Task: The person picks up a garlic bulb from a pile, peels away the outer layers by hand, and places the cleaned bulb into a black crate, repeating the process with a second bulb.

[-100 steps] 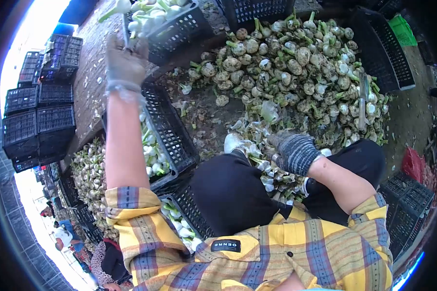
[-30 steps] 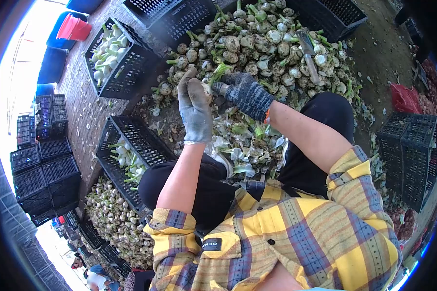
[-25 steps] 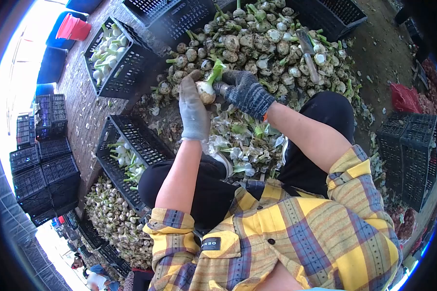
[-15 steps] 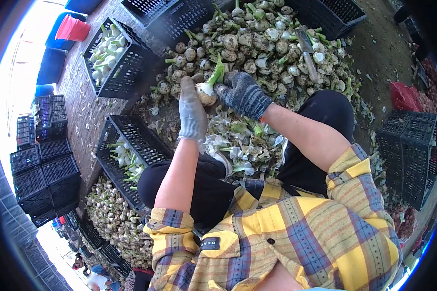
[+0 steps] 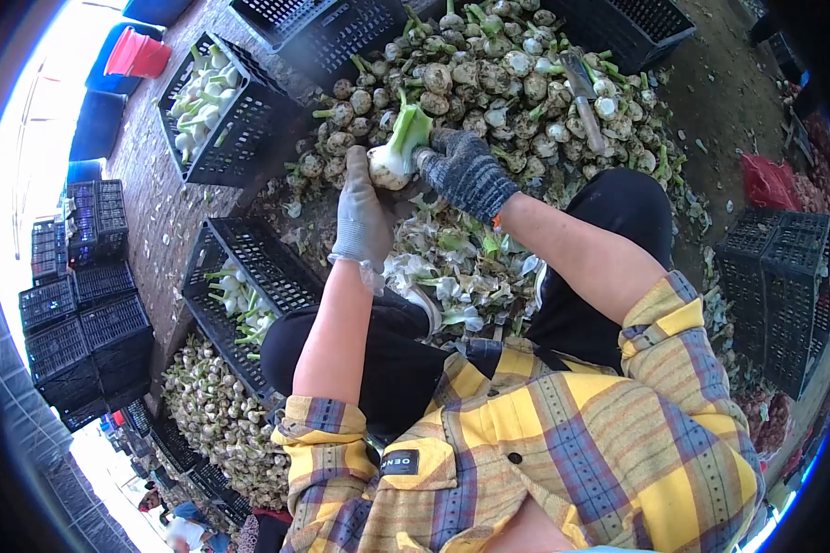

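A white bulb (image 5: 392, 166) with a short green stem is held between my two gloved hands, its stem pointing up toward the heap. My left hand (image 5: 363, 214), in a pale grey glove, grips the bulb from its left side. On the right, my right hand (image 5: 468, 173), in a dark striped knit glove, has its fingers closed on the bulb's other side near the stem. A large heap of soil-stained bulbs (image 5: 475, 78) lies just beyond. Loose peelings (image 5: 461, 258) cover the ground below my hands. A knife (image 5: 584, 103) rests on top of the heap.
Black crates with cleaned bulbs stand at the upper left (image 5: 240, 129) and nearer my knee (image 5: 266, 261). More crates are stacked at the far left (image 5: 88, 341) and right (image 5: 770, 290). A red bucket (image 5: 138, 55) is at the upper left. People appear at the lower left.
The bulb has turned and shows more of its white side and stem. My left hand has shifted slightly down, and my right hand has moved slightly with changed finger placement.
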Demonstrator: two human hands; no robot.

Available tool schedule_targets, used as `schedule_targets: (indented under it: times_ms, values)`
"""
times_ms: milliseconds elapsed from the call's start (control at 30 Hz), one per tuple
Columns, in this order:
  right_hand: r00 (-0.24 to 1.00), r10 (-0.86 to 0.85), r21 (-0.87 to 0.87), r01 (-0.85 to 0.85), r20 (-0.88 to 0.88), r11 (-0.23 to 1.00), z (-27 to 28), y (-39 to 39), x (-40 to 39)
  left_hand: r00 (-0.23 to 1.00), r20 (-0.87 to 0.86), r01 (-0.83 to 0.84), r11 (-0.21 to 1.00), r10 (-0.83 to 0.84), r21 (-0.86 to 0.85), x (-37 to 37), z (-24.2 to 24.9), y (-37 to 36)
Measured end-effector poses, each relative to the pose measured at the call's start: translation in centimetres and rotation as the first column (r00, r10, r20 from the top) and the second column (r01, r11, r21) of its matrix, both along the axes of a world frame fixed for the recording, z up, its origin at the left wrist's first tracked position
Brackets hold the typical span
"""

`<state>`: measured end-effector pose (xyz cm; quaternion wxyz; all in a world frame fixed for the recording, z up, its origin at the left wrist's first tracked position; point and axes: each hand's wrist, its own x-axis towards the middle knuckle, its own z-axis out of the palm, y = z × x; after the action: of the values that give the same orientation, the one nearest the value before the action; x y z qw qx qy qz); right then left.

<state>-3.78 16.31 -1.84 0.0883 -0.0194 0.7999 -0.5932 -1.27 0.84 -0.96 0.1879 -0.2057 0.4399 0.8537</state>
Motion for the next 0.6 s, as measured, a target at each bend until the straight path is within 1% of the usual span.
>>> schedule_targets:
  times_ms: [67, 133, 167, 233, 267, 300, 367, 400, 467, 500, 567, 600]
  values:
    - [0.999, 0.016, -0.063, -0.014, 0.032, 0.998, -1.0, 0.0, -0.1, 0.994, -0.105, -0.052, 0.975, 0.030, -0.214, 0.2, -0.1, 0.8]
    - [0.998, 0.018, -0.102, -0.011, 0.064, 0.995, -1.1, -0.1, -0.2, 0.972, -0.231, -0.145, 0.892, 0.047, -0.428, 0.5, 0.7, 2.0]
    - [0.997, 0.019, -0.122, -0.010, 0.079, 0.993, -1.2, -0.1, -0.3, 0.963, -0.241, -0.198, 0.918, 0.118, -0.343, 0.8, 1.2, 2.7]
    - [0.990, 0.049, -0.134, -0.031, 0.134, 0.990, 0.2, 0.1, 0.0, 0.984, -0.161, -0.092, 0.985, 0.069, -0.144, 0.3, 0.3, 1.5]
    - [0.985, 0.067, -0.141, -0.044, 0.160, 0.989, 0.7, 0.1, 0.1, 0.991, -0.128, -0.046, 0.998, 0.041, -0.038, 0.1, 0.0, 0.8]
    - [0.987, 0.072, -0.124, -0.054, 0.147, 0.991, 0.7, 0.1, 0.0, 0.999, -0.043, -0.013, 0.999, 0.014, 0.045, 0.1, 0.3, 0.4]
    - [0.989, 0.078, -0.091, -0.068, 0.123, 0.994, 0.5, 0.2, 0.0, 0.998, -0.060, -0.018, 0.999, 0.015, -0.048, 0.3, 0.5, 0.7]
    - [0.989, 0.082, -0.117, -0.068, 0.119, 0.991, 0.1, 0.2, 0.0, 0.998, -0.069, -0.019, 0.995, 0.012, -0.093, 0.4, 0.6, 1.0]
    - [0.989, 0.092, -0.168, -0.073, 0.112, 0.983, -0.8, 0.1, 0.0, 0.986, -0.154, -0.100, 0.974, 0.069, -0.204, 0.4, -0.3, 1.4]
    - [0.985, 0.124, -0.206, -0.098, 0.117, 0.974, -0.5, 0.3, 0.0, 0.975, -0.200, -0.147, 0.956, 0.097, -0.255, 0.3, -0.4, 1.4]
    - [0.974, 0.186, -0.282, -0.144, 0.127, 0.948, 0.1, 0.8, 0.2, 0.989, -0.130, -0.072, 0.997, 0.068, -0.027, 0.1, -0.2, 0.5]
    - [0.983, 0.176, -0.281, -0.155, 0.050, 0.947, -0.8, 0.7, 0.0, 0.994, -0.098, -0.038, 0.995, 0.047, 0.092, 0.0, 0.0, 0.2]
